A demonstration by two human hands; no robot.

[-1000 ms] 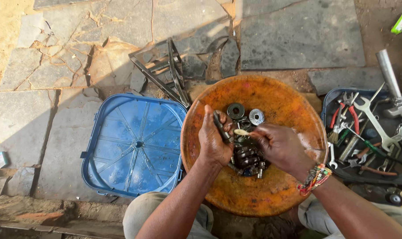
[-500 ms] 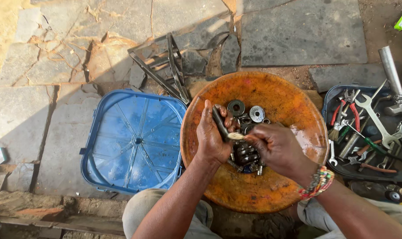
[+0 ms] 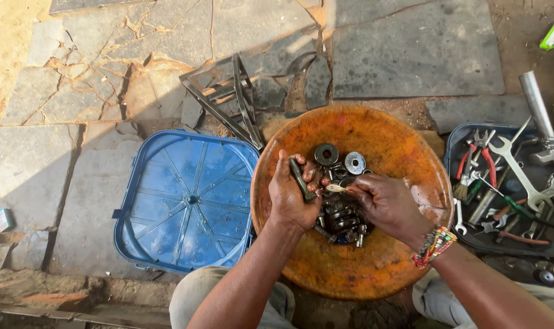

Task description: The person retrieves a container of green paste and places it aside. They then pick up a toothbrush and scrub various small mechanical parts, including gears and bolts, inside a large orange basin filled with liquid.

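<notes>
Over a round rusty-orange metal tray [image 3: 405, 152], my left hand [image 3: 292, 198] is closed around a dark, greasy metal rod [image 3: 302, 180]. My right hand [image 3: 383, 204], with a beaded band at the wrist, pinches a small pale pointed piece [image 3: 334, 188] whose tip points towards the left hand. Below both hands lies a pile of dark nuts, bolts and bearings [image 3: 341, 222]. Two ring-shaped metal parts, a dark one [image 3: 326, 155] and a shinier one [image 3: 355, 162], lie on the tray just beyond my fingers.
A blue plastic lid [image 3: 188, 201] lies upside down left of the tray. A dark box of spanners, pliers and screwdrivers [image 3: 511, 183] sits at the right. Bent metal brackets [image 3: 228, 103] lie on the cracked stone paving behind. A metal pipe [image 3: 536, 109] is at the far right.
The view has shifted slightly. My right hand has moved left, bringing the small pale piece closer to the rod in my left hand; the left hand has kept its hold.
</notes>
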